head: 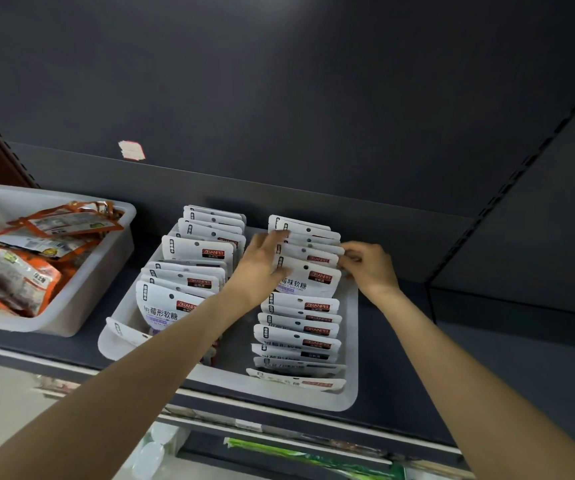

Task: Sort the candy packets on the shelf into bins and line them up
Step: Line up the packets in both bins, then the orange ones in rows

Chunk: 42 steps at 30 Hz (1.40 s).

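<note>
- Head view: two white bins stand on the dark shelf.
- The middle bin sits at the shelf's front edge and holds white candy packets upright in two rows: roughly nine in the left row, roughly a dozen in the right row; overlap blurs the exact count.
- The left hand has straight fingers spread against the left edges of the right row's rear packets.
- The right hand pinches those packets' right edges with curled fingers.
- The left bin, near the shelf's left end, holds a loose heap of orange packets, uncountable.
- Bare shelf lies right of the middle bin.
</note>
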Available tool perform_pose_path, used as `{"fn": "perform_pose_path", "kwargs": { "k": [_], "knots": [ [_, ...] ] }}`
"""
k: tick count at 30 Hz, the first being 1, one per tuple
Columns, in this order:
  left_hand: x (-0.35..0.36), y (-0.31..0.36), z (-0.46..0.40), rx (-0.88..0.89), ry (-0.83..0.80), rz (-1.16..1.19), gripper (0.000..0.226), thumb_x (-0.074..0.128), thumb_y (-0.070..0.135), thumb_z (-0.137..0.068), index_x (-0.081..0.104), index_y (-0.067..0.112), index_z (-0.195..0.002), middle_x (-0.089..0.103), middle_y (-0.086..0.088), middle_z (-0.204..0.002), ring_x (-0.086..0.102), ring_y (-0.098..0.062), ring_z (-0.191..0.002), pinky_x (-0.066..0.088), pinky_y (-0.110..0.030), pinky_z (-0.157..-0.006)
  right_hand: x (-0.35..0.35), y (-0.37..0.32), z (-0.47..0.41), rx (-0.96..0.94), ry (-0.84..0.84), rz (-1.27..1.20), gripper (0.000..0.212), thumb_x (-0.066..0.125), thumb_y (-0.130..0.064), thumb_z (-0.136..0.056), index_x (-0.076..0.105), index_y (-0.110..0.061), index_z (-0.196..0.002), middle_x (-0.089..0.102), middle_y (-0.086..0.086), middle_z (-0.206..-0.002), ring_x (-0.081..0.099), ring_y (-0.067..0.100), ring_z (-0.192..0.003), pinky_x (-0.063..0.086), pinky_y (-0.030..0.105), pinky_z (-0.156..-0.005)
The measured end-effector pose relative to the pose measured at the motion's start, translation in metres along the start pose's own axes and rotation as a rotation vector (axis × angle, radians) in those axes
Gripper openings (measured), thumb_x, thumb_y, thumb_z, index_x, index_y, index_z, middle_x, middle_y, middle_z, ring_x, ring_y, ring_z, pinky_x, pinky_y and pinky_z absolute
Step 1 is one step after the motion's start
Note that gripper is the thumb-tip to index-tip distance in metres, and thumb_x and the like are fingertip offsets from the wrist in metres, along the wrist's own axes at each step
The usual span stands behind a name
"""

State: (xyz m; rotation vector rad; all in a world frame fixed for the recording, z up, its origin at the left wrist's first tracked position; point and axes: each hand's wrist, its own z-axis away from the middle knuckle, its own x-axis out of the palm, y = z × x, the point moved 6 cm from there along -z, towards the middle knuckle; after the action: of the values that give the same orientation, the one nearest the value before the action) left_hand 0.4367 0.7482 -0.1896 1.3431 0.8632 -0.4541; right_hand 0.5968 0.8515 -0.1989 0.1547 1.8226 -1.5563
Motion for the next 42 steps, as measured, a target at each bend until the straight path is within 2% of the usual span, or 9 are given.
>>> {"fn": "perform_pose_path", "kwargs": {
  "k": [5, 10, 14, 16, 18, 24, 32, 36, 42],
  "knots": [
    [0.017, -0.017, -0.007, -0.288, -0.091, 0.535, 0.068, 0.059, 0.003, -0.089, 0.027, 0.022, -0.146, 0.051, -0.002, -0.135, 0.05, -0.021, -0.123, 0.044, -0.035, -0.101, -0.001, 0.002, 0.004, -0.017, 0.045, 0.07, 0.025, 0.05, -0.009, -0.096, 0.069, -0.011, -0.112, 0.07, 0.005, -0.108, 0.065, 0.019, -0.097, 0.052, 0.035, -0.089],
    [0.031, -0.017, -0.008, -0.356, -0.234, 0.659, 0.086, 0.052, -0.002, -0.073, 0.02, 0.025, -0.148, 0.055, -0.008, -0.128, 0.054, -0.026, -0.114, 0.048, -0.041, -0.097, 0.002, 0.001, 0.014, 0.042, 0.001, 0.04, 0.037, 0.036, -0.009, -0.099, 0.067, -0.017, -0.117, 0.069, 0.001, -0.11, 0.065, 0.016, -0.095, 0.052, 0.029, -0.084],
    [0.024, -0.018, -0.005, -0.452, -0.076, 0.801, 0.033, 0.042, 0.017, -0.098, 0.046, 0.014, -0.13, 0.063, -0.013, -0.115, 0.066, -0.029, -0.089, 0.057, -0.023, -0.068, 0.009, 0.008, 0.018, 0.188, -0.032, -0.142, 0.032, 0.04, -0.031, -0.1, 0.067, -0.016, -0.102, 0.07, 0.008, -0.101, 0.066, 0.023, -0.092, 0.052, 0.044, -0.09],
    [0.024, -0.02, -0.01, -0.49, -0.027, 0.755, 0.042, 0.036, 0.043, -0.1, 0.049, 0.014, -0.128, 0.064, -0.009, -0.116, 0.063, -0.024, -0.096, 0.055, -0.028, -0.073, 0.014, 0.01, 0.017, 0.226, -0.045, -0.129, 0.041, 0.044, -0.045, -0.096, 0.067, -0.012, -0.092, 0.07, 0.013, -0.094, 0.067, 0.026, -0.088, 0.053, 0.048, -0.087],
    [0.023, -0.022, -0.014, -0.493, -0.016, 0.648, 0.048, 0.039, 0.05, -0.096, 0.053, 0.014, -0.126, 0.064, -0.012, -0.116, 0.062, -0.029, -0.102, 0.052, -0.043, -0.09, 0.013, 0.01, 0.016, 0.252, -0.003, -0.111, 0.049, 0.047, -0.046, -0.095, 0.068, -0.002, -0.091, 0.07, 0.016, -0.092, 0.068, 0.028, -0.087, 0.053, 0.048, -0.086],
    [0.025, -0.026, -0.009, -0.436, -0.036, 0.701, 0.017, 0.049, 0.027, -0.098, 0.055, 0.019, -0.112, 0.065, -0.007, -0.115, 0.063, -0.026, -0.104, 0.05, -0.045, -0.095, 0.007, 0.014, 0.012, 0.262, 0.016, -0.088, 0.048, 0.05, -0.04, -0.095, 0.066, 0.004, -0.087, 0.068, 0.021, -0.093, 0.065, 0.032, -0.087, 0.053, 0.046, -0.085],
    [0.021, -0.021, -0.001, -0.4, -0.023, 0.65, 0.034, 0.048, 0.03, -0.098, 0.051, 0.017, -0.129, 0.059, 0.001, -0.118, 0.056, -0.019, -0.109, 0.043, -0.034, -0.096, 0.008, 0.008, 0.015, 0.249, -0.038, -0.087, 0.038, 0.044, -0.035, -0.099, 0.066, -0.005, -0.104, 0.067, 0.012, -0.105, 0.064, 0.026, -0.097, 0.05, 0.045, -0.093],
    [0.019, -0.018, 0.001, -0.411, -0.047, 0.675, 0.031, 0.046, 0.027, -0.099, 0.05, 0.024, -0.129, 0.059, -0.003, -0.127, 0.057, -0.023, -0.115, 0.043, -0.042, -0.103, 0.007, 0.002, 0.014, 0.161, -0.06, -0.051, 0.02, 0.055, -0.025, -0.095, 0.067, -0.013, -0.106, 0.069, 0.005, -0.105, 0.064, 0.021, -0.099, 0.051, 0.042, -0.093],
    [0.021, -0.016, 0.001, -0.433, -0.069, 0.78, 0.02, 0.048, 0.023, -0.097, 0.054, 0.033, -0.113, 0.063, -0.006, -0.122, 0.06, -0.029, -0.11, 0.045, -0.05, -0.101, 0.006, -0.004, 0.011, 0.082, -0.004, 0.135, 0.017, 0.054, -0.017, -0.095, 0.067, -0.005, -0.097, 0.067, 0.009, -0.099, 0.059, 0.017, -0.085, 0.042, 0.026, -0.073]
  ]
}}
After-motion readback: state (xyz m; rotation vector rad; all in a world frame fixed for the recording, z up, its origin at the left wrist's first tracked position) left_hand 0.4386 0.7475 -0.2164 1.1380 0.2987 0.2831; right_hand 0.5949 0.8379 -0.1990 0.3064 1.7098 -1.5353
